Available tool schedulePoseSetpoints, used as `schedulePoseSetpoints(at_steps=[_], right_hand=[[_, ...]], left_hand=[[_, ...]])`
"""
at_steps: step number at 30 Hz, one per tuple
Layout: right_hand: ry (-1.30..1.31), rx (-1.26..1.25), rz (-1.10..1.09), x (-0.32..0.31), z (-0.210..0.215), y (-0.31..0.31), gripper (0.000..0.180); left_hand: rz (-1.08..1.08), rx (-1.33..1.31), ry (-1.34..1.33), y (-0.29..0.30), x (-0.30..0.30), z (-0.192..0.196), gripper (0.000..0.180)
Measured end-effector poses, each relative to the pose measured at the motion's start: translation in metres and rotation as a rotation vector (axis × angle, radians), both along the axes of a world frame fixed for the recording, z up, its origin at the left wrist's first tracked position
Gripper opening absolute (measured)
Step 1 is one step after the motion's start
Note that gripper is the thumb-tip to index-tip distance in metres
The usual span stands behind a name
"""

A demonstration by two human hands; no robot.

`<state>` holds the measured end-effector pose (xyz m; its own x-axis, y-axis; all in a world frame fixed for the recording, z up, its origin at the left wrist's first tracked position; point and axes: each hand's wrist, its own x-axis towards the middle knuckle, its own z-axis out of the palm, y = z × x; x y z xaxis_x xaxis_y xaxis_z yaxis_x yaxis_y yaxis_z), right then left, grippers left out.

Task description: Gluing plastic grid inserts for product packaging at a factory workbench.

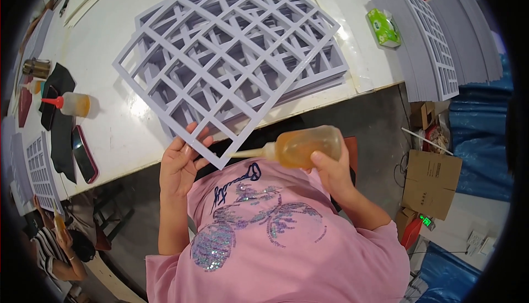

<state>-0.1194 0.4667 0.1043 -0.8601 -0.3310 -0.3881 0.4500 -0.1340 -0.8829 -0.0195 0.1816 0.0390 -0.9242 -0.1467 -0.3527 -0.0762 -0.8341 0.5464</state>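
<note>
A pale lilac lattice frame (pixel 214 94) lies turned askew on a stack of similar lattice frames (pixel 308 82), one corner jutting past the table edge toward me. My left hand (pixel 184 157) grips that frame near the jutting corner, thumb and fingers on either side of its border. In my right hand (pixel 333 165) is a translucent squeeze bottle (pixel 306 144), partly filled with amber liquid and tipped on its side. Its long nozzle (pixel 246 153) points left, with the tip at the frame's near corner. Whether liquid is coming out is too small to tell.
On the white table (pixel 115 137) at left are a second squeeze bottle (pixel 76 104) with a red tip, a phone (pixel 84 154) and black cloth (pixel 61 137). A green tissue pack (pixel 384 27) and upright lattice stacks (pixel 435 44) stand at right. Another person (pixel 60 248) works at lower left.
</note>
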Motion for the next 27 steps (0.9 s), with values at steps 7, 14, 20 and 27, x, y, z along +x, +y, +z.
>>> schedulePoseSetpoints(at_steps=[7,14,20,27], right_hand=[[-0.157,-0.263,0.206,-0.015,0.01,-0.025,0.051],[0.177,-0.259,0.267,-0.098,0.035,-0.111,0.041],[0.26,-0.224,0.25,-0.169,-0.007,-0.229,0.058],[0.324,-0.131,0.186,-0.208,-0.033,-0.306,0.056]], left_hand=[[0.01,0.024,0.027,-0.002,0.006,0.0,0.043],[-0.189,-0.138,0.012,-0.117,0.022,0.008,0.041],[-0.058,-0.125,-0.034,-0.171,0.019,-0.021,0.047],[-0.3,-0.04,0.113,-0.184,0.023,-0.031,0.052]])
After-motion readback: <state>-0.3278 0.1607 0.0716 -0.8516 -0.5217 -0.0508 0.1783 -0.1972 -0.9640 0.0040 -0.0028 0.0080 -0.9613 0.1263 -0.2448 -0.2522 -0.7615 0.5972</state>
